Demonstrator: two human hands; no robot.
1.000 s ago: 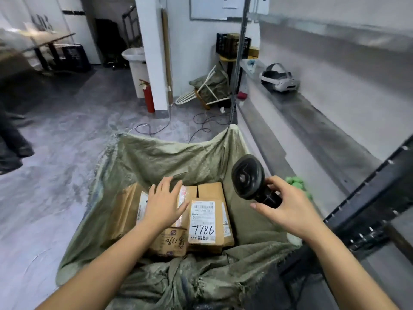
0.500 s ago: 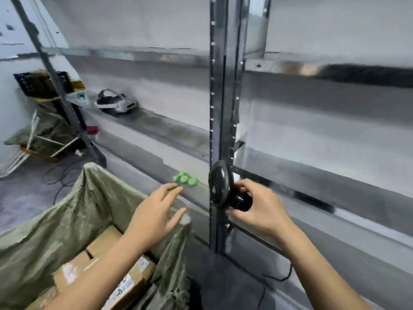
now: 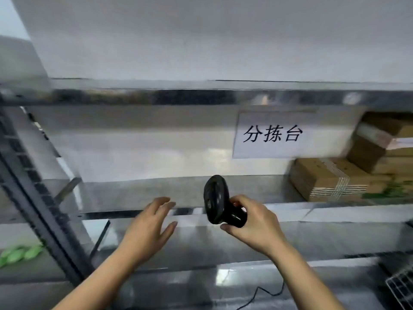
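Observation:
My right hand [image 3: 254, 227] grips the handle of a black handheld scanner [image 3: 218, 199], its rounded head pointing up and left in front of a metal shelf [image 3: 134, 191]. My left hand [image 3: 149, 227] hovers just left of the scanner with its fingers spread and holds nothing. A thin black cable [image 3: 261, 296] runs below my right forearm.
Brown cardboard parcels [image 3: 330, 177] are stacked on the shelf at the right. A white sign with black characters [image 3: 272, 134] hangs on the back wall. A dark perforated upright [image 3: 38, 198] stands at the left, green objects [image 3: 20, 253] beside it. A wire grid [image 3: 402, 287] shows at lower right.
The view has swung right from the green sack of parcels to the metal shelf. My left hand has left the boxes and now hovers empty. My right hand still holds the scanner.

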